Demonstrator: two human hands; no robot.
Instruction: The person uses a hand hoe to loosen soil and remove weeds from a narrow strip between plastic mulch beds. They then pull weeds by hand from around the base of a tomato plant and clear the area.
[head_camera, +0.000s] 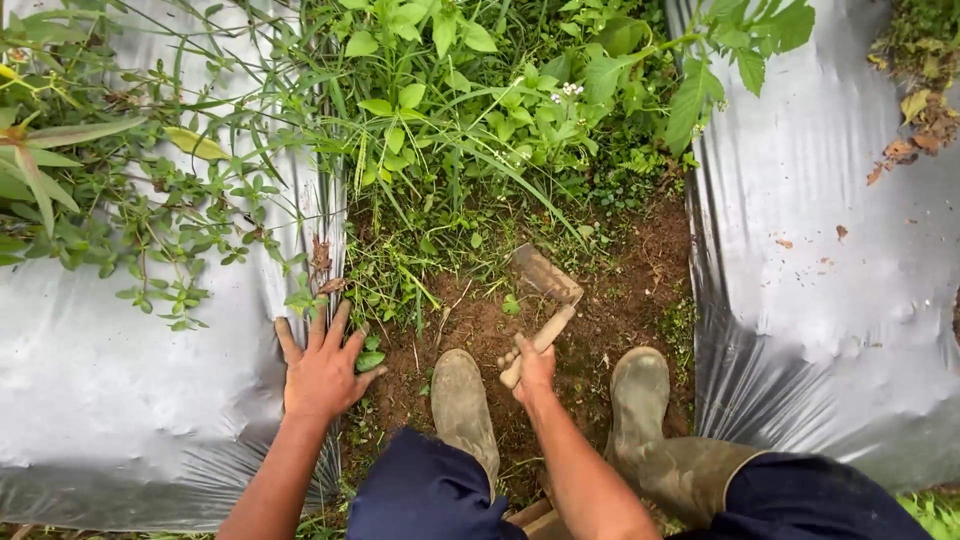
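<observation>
My right hand (534, 371) grips the wooden handle of a small hand hoe (543, 288); its rusty, soil-caked blade rests on the bare soil in front of my feet. My left hand (322, 372) lies flat, fingers spread, on the edge of the silver plastic mulch sheet (110, 390) at the left, beside low weeds (390, 280). My two muddy rubber boots (462, 405) stand on the dirt strip on either side of my right forearm.
A second silver mulch sheet (830, 280) covers the bed at the right, with dry leaves (915, 135) on it. Dense green weeds and grass (480, 110) fill the furrow ahead. Leafy plants (90, 200) spread over the left sheet. Brown soil (630, 280) lies between.
</observation>
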